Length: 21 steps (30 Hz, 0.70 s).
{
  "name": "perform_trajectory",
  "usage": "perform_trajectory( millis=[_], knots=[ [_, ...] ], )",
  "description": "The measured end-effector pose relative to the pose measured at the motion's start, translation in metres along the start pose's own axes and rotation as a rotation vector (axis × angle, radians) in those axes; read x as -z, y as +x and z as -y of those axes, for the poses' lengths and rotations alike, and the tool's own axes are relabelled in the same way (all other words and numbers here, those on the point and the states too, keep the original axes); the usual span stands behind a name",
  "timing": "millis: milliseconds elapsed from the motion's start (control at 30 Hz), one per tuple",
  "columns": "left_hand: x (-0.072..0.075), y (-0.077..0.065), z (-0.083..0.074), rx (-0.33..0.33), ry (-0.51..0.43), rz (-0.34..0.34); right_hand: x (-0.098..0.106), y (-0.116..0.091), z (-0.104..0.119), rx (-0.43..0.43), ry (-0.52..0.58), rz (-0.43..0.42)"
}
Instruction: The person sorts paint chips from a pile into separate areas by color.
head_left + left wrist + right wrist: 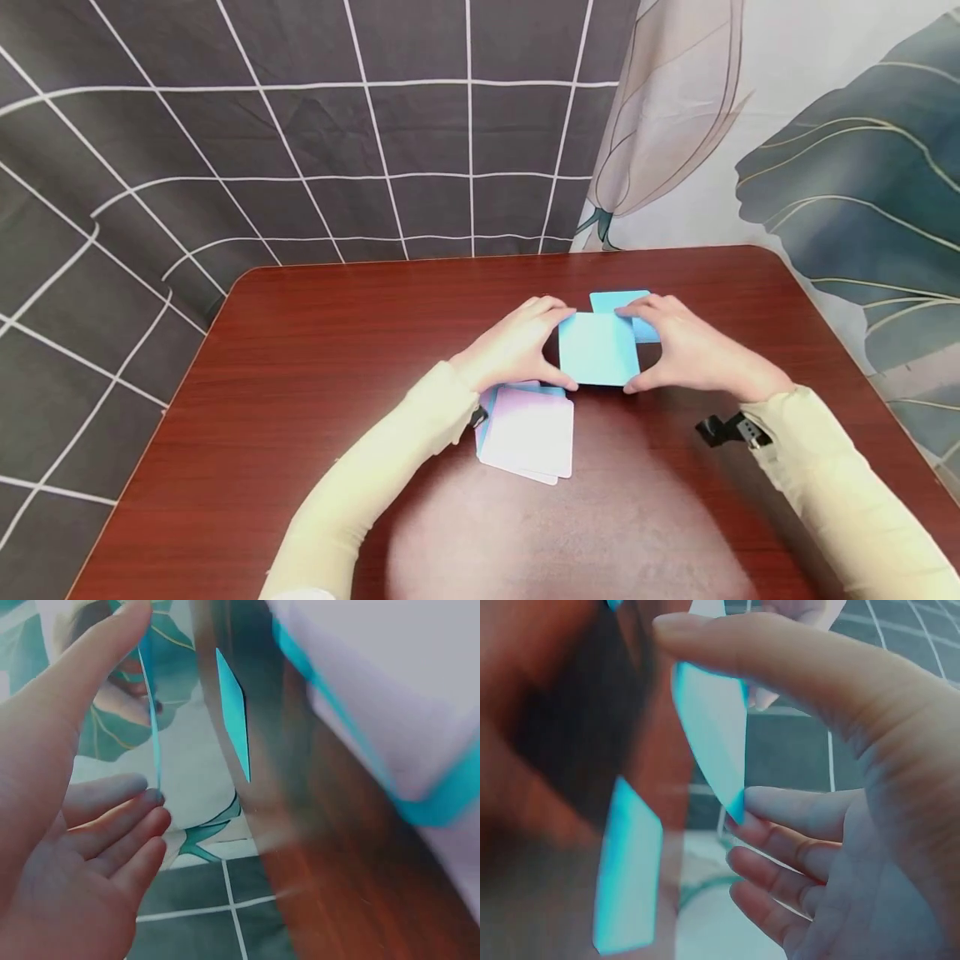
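A thin light-blue square card (597, 348) is held up over the table between both hands. My left hand (517, 346) pinches its left side, thumb at the near corner and fingers at the far one. On the opposite side my right hand (686, 346) grips the card the same way. Edge-on, the card (152, 712) looks like a thin strip in the left wrist view. Another blue card (647, 331) lies flat behind it, partly covered. Below my left hand sits a loose, uneven stack of pale pink and blue cards (528, 433).
The reddish-brown wooden table (337, 333) has rounded far corners. A dark grid-patterned cloth (420, 133) hangs behind it and to the left, with a floral cloth (690, 108) on the right. Black straps (723, 429) show at the wrists.
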<state>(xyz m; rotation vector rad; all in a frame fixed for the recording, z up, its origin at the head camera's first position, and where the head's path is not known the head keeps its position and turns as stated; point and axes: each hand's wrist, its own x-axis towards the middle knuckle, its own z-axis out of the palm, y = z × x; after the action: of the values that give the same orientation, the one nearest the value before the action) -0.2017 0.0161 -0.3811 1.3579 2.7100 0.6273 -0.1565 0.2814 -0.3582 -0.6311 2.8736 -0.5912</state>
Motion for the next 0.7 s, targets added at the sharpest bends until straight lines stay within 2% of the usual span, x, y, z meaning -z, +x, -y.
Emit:
perform_trajectory(
  millis=[167, 333, 567, 700],
  knots=[
    [0.000, 0.038, 0.001, 0.030, 0.053, -0.007, 0.022, 0.018, -0.020, -0.005, -0.043, -0.014],
    [-0.004, 0.068, 0.007, 0.069, 0.092, 0.009, 0.034, 0.037, -0.040, -0.029, -0.082, 0.018],
    [-0.019, 0.096, 0.008, 0.153, 0.066, 0.042, 0.033, 0.049, -0.060, -0.084, -0.098, 0.068],
    [-0.029, 0.105, 0.003, 0.193, 0.088, 0.093, 0.027, 0.050, -0.071, -0.127, -0.065, 0.103]
  ],
)
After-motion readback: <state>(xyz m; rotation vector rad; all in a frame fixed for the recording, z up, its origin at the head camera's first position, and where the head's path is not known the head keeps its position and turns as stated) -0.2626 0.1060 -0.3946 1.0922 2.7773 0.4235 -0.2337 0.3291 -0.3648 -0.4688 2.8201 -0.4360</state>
